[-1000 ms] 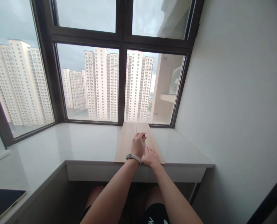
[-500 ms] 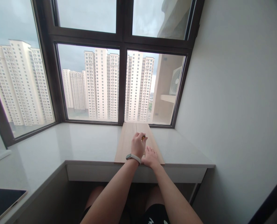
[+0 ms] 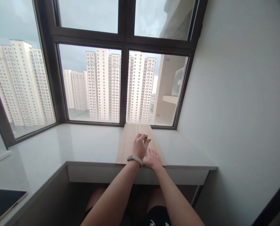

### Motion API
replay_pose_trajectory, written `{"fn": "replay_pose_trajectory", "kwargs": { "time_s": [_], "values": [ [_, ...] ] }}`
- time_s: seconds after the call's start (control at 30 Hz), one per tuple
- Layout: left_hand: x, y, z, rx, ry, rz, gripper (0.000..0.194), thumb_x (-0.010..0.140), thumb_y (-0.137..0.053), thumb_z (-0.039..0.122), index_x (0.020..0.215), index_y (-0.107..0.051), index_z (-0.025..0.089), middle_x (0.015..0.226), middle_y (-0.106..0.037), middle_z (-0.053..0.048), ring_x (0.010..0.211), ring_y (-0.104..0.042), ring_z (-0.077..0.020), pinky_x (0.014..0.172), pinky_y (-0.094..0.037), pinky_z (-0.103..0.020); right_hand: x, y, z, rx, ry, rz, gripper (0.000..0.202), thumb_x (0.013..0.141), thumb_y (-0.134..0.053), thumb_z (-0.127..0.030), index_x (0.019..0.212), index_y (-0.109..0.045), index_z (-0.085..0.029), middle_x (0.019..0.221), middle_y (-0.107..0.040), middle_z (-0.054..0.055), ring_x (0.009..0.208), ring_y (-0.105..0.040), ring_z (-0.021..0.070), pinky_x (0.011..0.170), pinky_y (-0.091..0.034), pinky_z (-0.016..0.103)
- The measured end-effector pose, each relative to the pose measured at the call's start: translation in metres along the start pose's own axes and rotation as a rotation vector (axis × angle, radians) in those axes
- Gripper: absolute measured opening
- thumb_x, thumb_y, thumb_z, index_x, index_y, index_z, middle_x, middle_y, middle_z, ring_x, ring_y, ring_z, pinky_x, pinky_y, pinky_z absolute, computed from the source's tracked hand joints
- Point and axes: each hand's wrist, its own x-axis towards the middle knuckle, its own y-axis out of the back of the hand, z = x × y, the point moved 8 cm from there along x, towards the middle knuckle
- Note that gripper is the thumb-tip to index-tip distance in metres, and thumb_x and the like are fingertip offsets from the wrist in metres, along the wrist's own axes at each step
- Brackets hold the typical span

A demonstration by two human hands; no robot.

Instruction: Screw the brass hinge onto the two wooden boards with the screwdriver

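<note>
A pale wooden board (image 3: 127, 147) lies on the white counter, running from its front edge towards the window. A thin dark line (image 3: 138, 128) runs along its far part. My left hand (image 3: 139, 147), with a light-strapped watch (image 3: 134, 159) on the wrist, is above the middle of the board. Its fingers are closed on a small yellow-and-black object (image 3: 145, 140), mostly hidden, whose kind I cannot make out. Just nearer and to the right, my right hand (image 3: 152, 158) rests flat on the board near its front edge, fingers stretched out.
The white counter (image 3: 92, 141) extends to both sides and bends towards me at the left. A dark-screened tablet (image 3: 5, 204) lies there at lower left. Brown-framed windows (image 3: 123, 84) stand behind, and a white wall (image 3: 236, 94) closes the right side.
My left thumb has shifted slightly to the right, and the yellow-and-black object has tilted a little in the fingers. My right hand and the board stay in place.
</note>
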Motion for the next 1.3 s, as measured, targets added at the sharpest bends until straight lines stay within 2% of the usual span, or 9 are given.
{"fn": "replay_pose_trajectory", "kwargs": {
  "time_s": [0.2, 0.4, 0.63, 0.77, 0.93, 1.1, 1.3],
  "values": [
    [0.003, 0.002, -0.01, -0.003, 0.038, 0.025, 0.014, 0.095, -0.068, 0.018, 0.106, -0.075, 0.024, 0.1, -0.069, -0.005, 0.086, -0.069, -0.0176, 0.081, -0.06, -0.033, 0.001, -0.001, 0.0, -0.002, 0.008, -0.01, 0.093, 0.083, -0.06, -0.056, 0.162, -0.038, -0.014, 0.171, -0.028, 0.016, 0.158, -0.024, 0.0344, 0.126, -0.015, 0.046],
    [0.002, 0.004, -0.012, -0.045, 0.017, 0.025, 0.025, 0.099, -0.059, 0.015, 0.119, -0.072, 0.024, 0.111, -0.073, -0.008, 0.094, -0.072, -0.0199, 0.087, -0.061, -0.038, -0.001, 0.0, 0.0, 0.006, -0.005, -0.005, 0.089, 0.085, -0.06, -0.06, 0.161, -0.039, -0.019, 0.172, -0.028, 0.015, 0.158, -0.023, 0.0338, 0.126, -0.015, 0.047],
    [0.002, 0.007, -0.014, -0.01, 0.015, 0.043, 0.015, 0.093, -0.073, 0.025, 0.108, -0.075, 0.025, 0.105, -0.069, -0.006, 0.091, -0.069, -0.0184, 0.083, -0.06, -0.034, 0.001, -0.001, 0.002, 0.007, 0.003, 0.019, 0.09, 0.085, -0.059, -0.065, 0.16, -0.041, -0.019, 0.17, -0.03, 0.016, 0.157, -0.026, 0.0349, 0.126, -0.016, 0.047],
    [0.004, 0.006, -0.017, 0.0, 0.035, 0.051, 0.014, 0.095, -0.069, 0.021, 0.107, -0.075, 0.023, 0.099, -0.067, -0.006, 0.086, -0.068, -0.0173, 0.082, -0.059, -0.033, 0.0, -0.001, 0.002, 0.008, 0.008, 0.024, 0.089, 0.085, -0.06, -0.066, 0.159, -0.043, -0.02, 0.17, -0.031, 0.016, 0.157, -0.026, 0.0349, 0.126, -0.017, 0.048],
    [0.005, 0.006, -0.017, 0.004, 0.042, 0.044, 0.023, 0.097, -0.064, 0.016, 0.117, -0.071, 0.025, 0.1, -0.069, -0.006, 0.086, -0.068, -0.018, 0.081, -0.059, -0.034, 0.0, 0.0, 0.001, 0.014, 0.011, 0.025, 0.089, 0.084, -0.06, -0.065, 0.159, -0.044, -0.02, 0.169, -0.032, 0.016, 0.156, -0.028, 0.0353, 0.125, -0.017, 0.048],
    [0.005, 0.005, -0.011, -0.015, -0.01, 0.007, 0.008, 0.095, -0.069, 0.021, 0.102, -0.071, 0.024, 0.099, -0.068, -0.005, 0.087, -0.068, -0.0174, 0.082, -0.058, -0.032, 0.0, 0.0, 0.001, 0.014, 0.004, 0.019, 0.09, 0.084, -0.06, -0.066, 0.159, -0.044, -0.019, 0.17, -0.032, 0.017, 0.157, -0.026, 0.0355, 0.126, -0.016, 0.047],
    [0.007, 0.005, -0.009, 0.003, 0.019, 0.034, 0.009, 0.089, -0.076, 0.018, 0.096, -0.072, 0.023, 0.097, -0.064, -0.003, 0.082, -0.067, -0.0157, 0.079, -0.057, -0.031, -0.001, 0.001, 0.0, 0.008, 0.005, 0.015, 0.09, 0.084, -0.06, -0.064, 0.159, -0.043, -0.019, 0.17, -0.031, 0.016, 0.157, -0.026, 0.0353, 0.125, -0.016, 0.047]
  ]
}}
